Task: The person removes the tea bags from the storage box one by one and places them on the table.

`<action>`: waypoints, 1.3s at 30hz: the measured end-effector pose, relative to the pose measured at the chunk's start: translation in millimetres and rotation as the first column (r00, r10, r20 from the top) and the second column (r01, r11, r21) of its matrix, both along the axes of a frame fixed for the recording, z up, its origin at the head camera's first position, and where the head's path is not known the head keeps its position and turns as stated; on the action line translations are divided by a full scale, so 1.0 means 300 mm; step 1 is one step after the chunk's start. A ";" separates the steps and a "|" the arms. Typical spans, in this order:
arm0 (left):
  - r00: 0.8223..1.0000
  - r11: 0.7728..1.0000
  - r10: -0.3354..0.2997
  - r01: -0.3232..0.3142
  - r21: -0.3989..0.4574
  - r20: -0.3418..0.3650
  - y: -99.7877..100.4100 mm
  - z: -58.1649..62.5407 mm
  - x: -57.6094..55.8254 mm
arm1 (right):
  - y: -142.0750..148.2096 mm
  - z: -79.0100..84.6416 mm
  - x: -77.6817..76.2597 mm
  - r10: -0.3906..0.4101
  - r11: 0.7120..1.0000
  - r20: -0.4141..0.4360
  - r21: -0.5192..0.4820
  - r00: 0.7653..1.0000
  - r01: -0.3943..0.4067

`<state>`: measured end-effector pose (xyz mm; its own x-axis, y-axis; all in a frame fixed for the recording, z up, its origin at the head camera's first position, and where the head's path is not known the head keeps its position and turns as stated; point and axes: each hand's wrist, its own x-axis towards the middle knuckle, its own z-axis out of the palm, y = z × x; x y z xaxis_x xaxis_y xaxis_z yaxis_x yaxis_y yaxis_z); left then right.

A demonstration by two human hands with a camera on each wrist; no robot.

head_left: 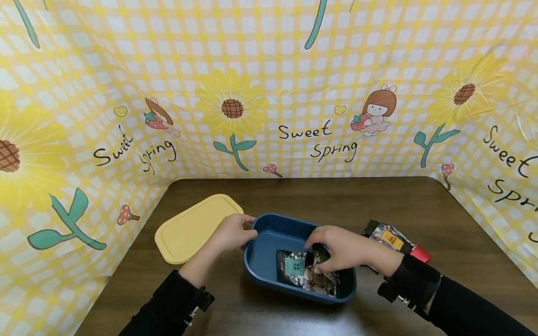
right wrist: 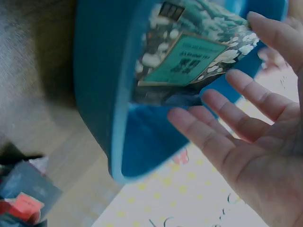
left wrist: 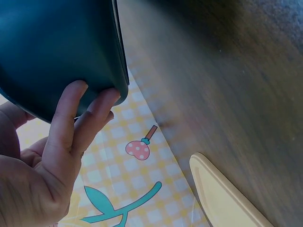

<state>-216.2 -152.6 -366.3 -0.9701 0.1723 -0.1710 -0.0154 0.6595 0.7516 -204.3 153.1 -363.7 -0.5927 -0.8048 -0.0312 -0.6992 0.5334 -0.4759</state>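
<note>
A deep blue box (head_left: 269,228) with rounded corners stands on the table, its top uncovered. My left hand (head_left: 233,233) grips its left end, thumb at the rim and fingers against the outer wall (left wrist: 57,52). Inside lie flat tea packets: a dark one with a teal label (head_left: 294,267) and a floral-patterned one (head_left: 320,282) by the right end. Over that right end is my right hand (head_left: 340,247), its fingers spread in the right wrist view beside a green-labelled packet (right wrist: 187,59). Whether a fingertip touches the packet I cannot tell.
A pale yellow lid (head_left: 197,228) lies flat on the wooden table (head_left: 294,196), left of the box. Several more packets (head_left: 391,237), one with an orange label, lie to the right behind my right wrist. A yellow checked cloth (head_left: 269,60) hangs around the back and sides.
</note>
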 end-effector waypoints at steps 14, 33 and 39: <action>1.000 1.000 -0.004 0.004 -0.012 -0.011 -0.005 -0.008 -0.001 | 0.164 0.092 -0.041 -0.184 0.957 0.048 -0.221 0.982 0.190; 1.000 1.000 -0.007 0.007 -0.007 -0.016 -0.013 -0.014 0.000 | 0.469 -0.043 -0.115 -0.442 0.883 -0.060 0.148 0.895 0.446; 1.000 1.000 -0.005 0.005 0.009 -0.005 -0.010 -0.016 -0.002 | 0.472 -0.108 -0.112 -0.449 0.881 -0.040 0.148 0.893 0.450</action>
